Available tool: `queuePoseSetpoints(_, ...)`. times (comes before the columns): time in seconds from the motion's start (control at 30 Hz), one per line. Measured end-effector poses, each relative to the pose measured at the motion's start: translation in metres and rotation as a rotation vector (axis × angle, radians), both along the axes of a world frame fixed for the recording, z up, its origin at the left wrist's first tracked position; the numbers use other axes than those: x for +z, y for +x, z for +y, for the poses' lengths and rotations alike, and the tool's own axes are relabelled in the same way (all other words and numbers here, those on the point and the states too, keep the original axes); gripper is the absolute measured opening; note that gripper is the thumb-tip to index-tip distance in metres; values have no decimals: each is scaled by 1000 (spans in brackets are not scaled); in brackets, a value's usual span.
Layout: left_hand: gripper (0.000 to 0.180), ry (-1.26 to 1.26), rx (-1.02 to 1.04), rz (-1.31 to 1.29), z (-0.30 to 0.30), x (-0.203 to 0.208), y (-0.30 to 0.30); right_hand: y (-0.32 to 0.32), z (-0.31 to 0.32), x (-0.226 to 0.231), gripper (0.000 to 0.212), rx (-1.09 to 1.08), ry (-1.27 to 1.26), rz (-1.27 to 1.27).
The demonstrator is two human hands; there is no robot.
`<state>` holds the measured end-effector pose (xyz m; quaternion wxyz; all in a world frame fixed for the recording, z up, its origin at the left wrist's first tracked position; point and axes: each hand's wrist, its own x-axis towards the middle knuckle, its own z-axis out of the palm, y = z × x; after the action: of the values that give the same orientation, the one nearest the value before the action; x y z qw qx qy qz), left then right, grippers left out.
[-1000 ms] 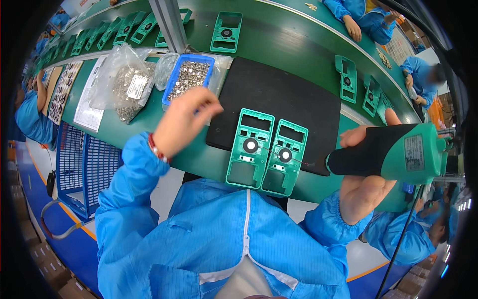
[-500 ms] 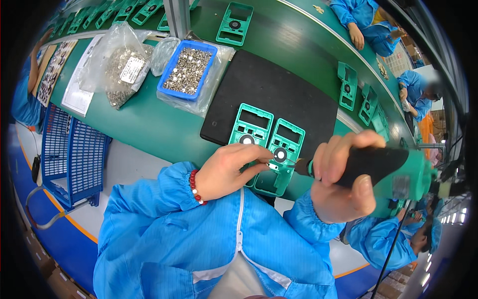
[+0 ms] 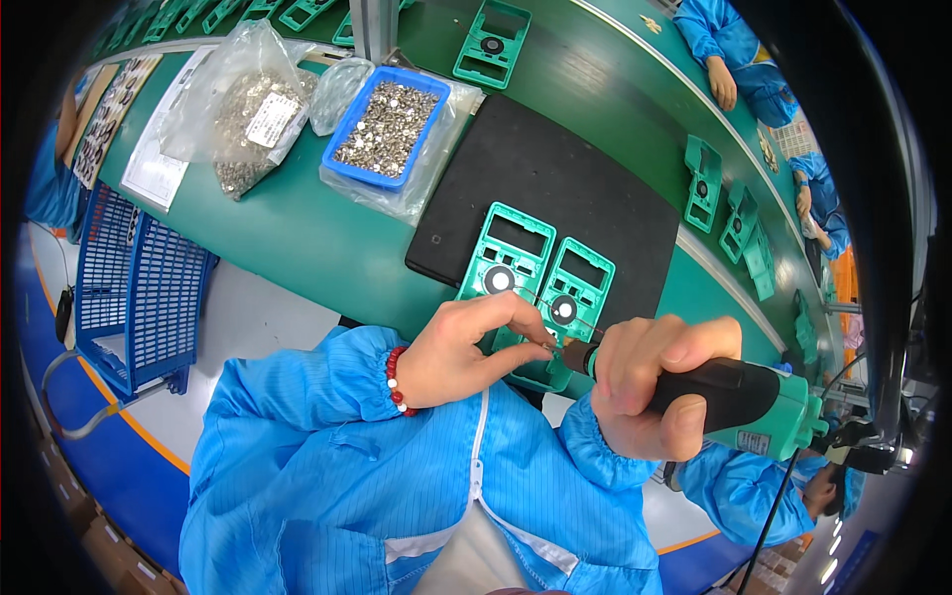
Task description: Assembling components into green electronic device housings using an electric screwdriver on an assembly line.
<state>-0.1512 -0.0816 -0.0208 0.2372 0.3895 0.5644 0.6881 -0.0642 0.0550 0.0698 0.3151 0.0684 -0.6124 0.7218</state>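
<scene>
My right hand point(image 3: 640, 382) is wrapped round a green and black electric screwdriver point(image 3: 759, 407), held nearly level, its tip pointing left at the fingertips of my other hand. My left hand point(image 3: 471, 342), with a red and white bead bracelet at the wrist, pinches something too small to make out at that tip. Both hands are over the lower part of the right-hand green plastic housing point(image 3: 585, 266), largely covering it. A second green housing point(image 3: 518, 233) lies beside it on the left. Each housing bears a round black part with a white centre.
Under the housings is a black mat point(image 3: 555, 149). Farther left stand a blue tray point(image 3: 330, 154) of small metal parts and a clear bag point(image 3: 238, 129) of similar parts. More green housings point(image 3: 493, 45) lie along the green line. A blue basket point(image 3: 144, 288) stands lower left; co-workers sit nearby.
The screwdriver has come down and left, so its tip now meets my left fingertips. My left hand has shifted slightly right. The whole view has shifted a little.
</scene>
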Motion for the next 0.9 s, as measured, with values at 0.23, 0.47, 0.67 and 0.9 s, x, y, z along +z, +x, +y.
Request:
queuePoseSetpoints(0.23,21,11,26,106,-2,1,1,5,8,-3,37,99,11,-7)
queuePoseSetpoints(0.47,32,66,88,333,-2,-3,3,6,14,-5,39,218,49,2)
queuePoseSetpoints(0.67,28,81,133,276,1,-7,7,5,16,-5,38,227,62,-14)
queuePoseSetpoints(0.9,35,89,70,188,3,-8,9,7,20,-8,40,226,120,-20)
